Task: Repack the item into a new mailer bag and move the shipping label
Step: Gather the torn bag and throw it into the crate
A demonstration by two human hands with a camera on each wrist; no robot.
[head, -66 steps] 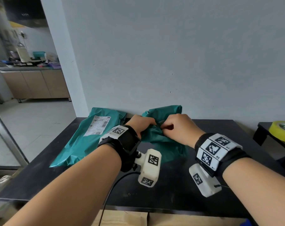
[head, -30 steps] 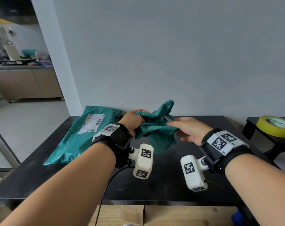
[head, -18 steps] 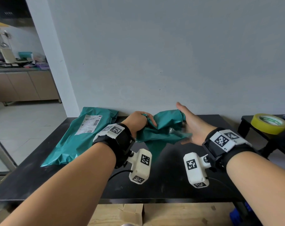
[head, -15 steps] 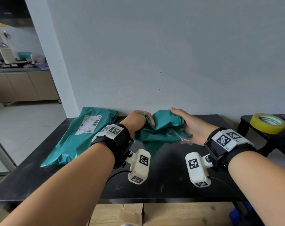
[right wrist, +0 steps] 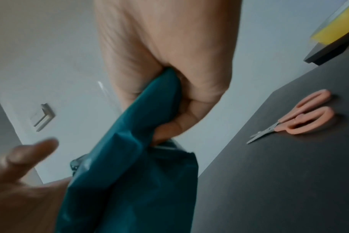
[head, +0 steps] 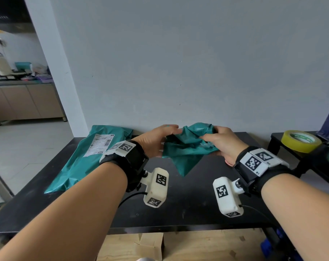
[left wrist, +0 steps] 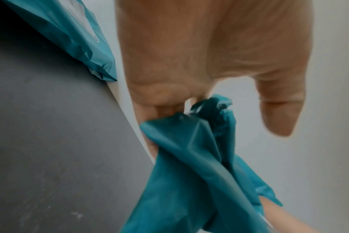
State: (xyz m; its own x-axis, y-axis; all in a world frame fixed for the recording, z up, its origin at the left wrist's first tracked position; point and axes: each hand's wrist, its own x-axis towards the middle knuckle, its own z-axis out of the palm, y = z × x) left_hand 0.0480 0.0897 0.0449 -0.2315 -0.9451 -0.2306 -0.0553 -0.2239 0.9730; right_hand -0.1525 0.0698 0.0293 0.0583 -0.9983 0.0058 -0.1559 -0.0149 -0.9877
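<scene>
A crumpled, empty teal mailer bag (head: 186, 149) hangs just above the black table (head: 178, 208), held between both hands. My left hand (head: 170, 133) pinches its left edge in curled fingers (left wrist: 165, 108), with the thumb sticking out free. My right hand (head: 209, 137) grips the bag's right part (right wrist: 149, 126) in its curled fingers. A corner of the bag droops toward the table. The packed teal mailer (head: 84, 162) lies at the table's left, its white shipping label (head: 100, 146) facing up.
Pink-handled scissors (right wrist: 301, 116) lie on the table to the right of my right hand. A yellow tape roll (head: 301, 141) sits on a low black stand (head: 284, 153) at the far right. The wall runs right behind the table.
My right hand, open beside the bag half a second ago, now grips it. The bag has been bunched up between both hands, and the left hand has kept its hold.
</scene>
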